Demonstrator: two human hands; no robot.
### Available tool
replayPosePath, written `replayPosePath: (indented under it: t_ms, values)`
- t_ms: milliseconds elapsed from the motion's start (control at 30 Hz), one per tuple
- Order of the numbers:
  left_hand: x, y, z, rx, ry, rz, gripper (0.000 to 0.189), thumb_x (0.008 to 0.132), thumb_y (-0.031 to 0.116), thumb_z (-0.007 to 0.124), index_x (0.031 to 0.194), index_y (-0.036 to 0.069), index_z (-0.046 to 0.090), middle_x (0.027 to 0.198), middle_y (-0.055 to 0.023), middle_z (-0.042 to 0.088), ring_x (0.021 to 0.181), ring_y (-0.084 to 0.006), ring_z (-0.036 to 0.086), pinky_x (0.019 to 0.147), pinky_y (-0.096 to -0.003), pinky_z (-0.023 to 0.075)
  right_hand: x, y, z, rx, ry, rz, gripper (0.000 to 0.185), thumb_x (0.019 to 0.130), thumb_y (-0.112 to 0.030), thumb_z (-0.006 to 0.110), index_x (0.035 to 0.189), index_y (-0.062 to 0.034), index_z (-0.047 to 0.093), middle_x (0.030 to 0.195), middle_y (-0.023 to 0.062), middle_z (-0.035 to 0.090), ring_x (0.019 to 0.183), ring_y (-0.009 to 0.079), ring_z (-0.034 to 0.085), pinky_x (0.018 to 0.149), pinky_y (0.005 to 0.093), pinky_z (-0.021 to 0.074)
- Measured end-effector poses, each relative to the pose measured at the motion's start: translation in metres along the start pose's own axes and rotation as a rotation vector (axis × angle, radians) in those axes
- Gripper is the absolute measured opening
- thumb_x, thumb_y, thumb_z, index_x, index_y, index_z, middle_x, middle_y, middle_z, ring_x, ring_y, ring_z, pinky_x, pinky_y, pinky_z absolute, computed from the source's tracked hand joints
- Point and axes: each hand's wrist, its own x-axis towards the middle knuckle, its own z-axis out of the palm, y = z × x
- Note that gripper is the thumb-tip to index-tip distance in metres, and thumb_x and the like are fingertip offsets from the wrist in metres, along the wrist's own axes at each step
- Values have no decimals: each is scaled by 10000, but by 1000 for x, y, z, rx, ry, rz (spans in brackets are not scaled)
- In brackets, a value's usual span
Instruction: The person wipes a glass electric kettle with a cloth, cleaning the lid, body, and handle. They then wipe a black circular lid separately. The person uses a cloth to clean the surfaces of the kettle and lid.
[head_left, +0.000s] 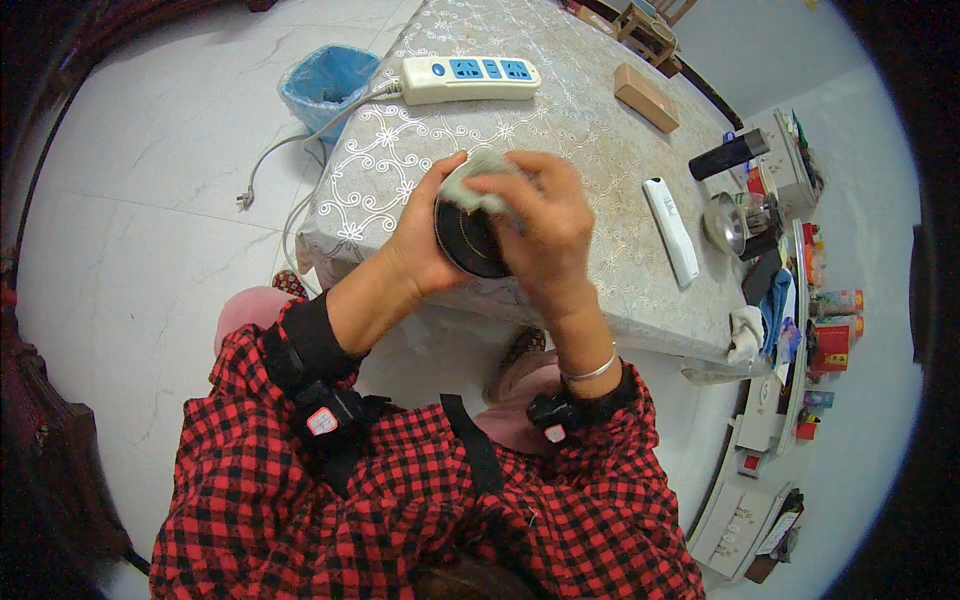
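My left hand (420, 240) grips a round black object (469, 236) from its left side, just in front of the table's near edge. Its flat dark face, marked with a thin gold-coloured arc, is turned up towards me; the rest of its shape is hidden. A pale greenish-grey cloth (484, 180) lies bunched over the upper part of that face. Fingers of my right hand (551, 217) press on the cloth, and this hand is blurred. Both hands are close together over the patterned tablecloth (375, 195).
A white power strip (471, 81) lies at the table's far left, its cord hanging past a blue-lined bin (322, 90). To the right are a brown box (646, 97), a white device (670, 232), a black flask (727, 155) and a metal bowl (724, 223).
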Motion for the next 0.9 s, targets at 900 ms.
replayPosePath:
  t_ms: [900]
  values:
    - [1,0,9,29,42,215,691,908,580,325,1295,43,523,1221,-178,593,1151,-327,557,1032,-452,424,-11,-1,-12,56,-117,-3,293,585,-105,776,851,-165,667,989,87,616,885,295,602,750,395,484]
